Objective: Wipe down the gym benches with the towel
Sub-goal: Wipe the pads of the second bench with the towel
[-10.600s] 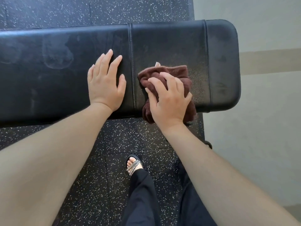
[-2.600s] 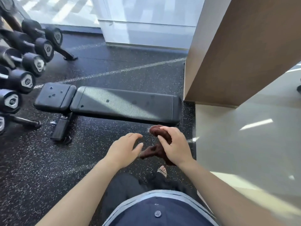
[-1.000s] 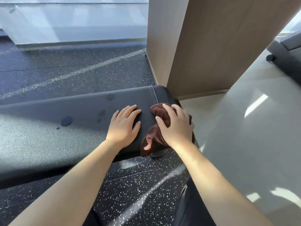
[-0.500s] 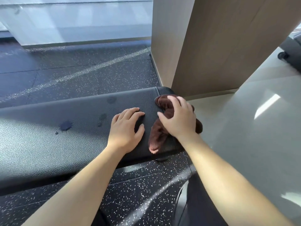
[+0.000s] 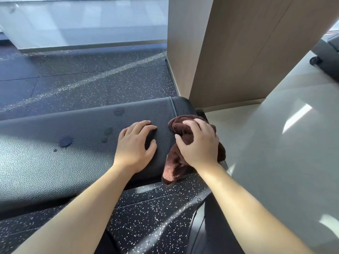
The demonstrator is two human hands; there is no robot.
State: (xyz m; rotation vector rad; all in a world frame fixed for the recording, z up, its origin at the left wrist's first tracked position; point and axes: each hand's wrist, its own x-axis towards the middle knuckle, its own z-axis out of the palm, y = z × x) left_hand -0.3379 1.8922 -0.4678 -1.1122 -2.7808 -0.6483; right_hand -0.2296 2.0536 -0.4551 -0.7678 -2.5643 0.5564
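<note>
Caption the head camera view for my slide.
Right hand holds a brown towel on the black bench end; left hand rests beside it.

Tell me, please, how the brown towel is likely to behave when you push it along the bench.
The towel is probably floppy: it lies bunched in folds under the right hand, and one end droops over the bench edge. On the pebbled padding it may drag and bunch rather than glide. It seems light, crumpled within one hand.

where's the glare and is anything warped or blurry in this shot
Head view: sun glares off the pale floor at right, streaks the speckled mat; wide lens bows the bench, tilts the pillar; left hand, right hand and towel are sharp.
</note>
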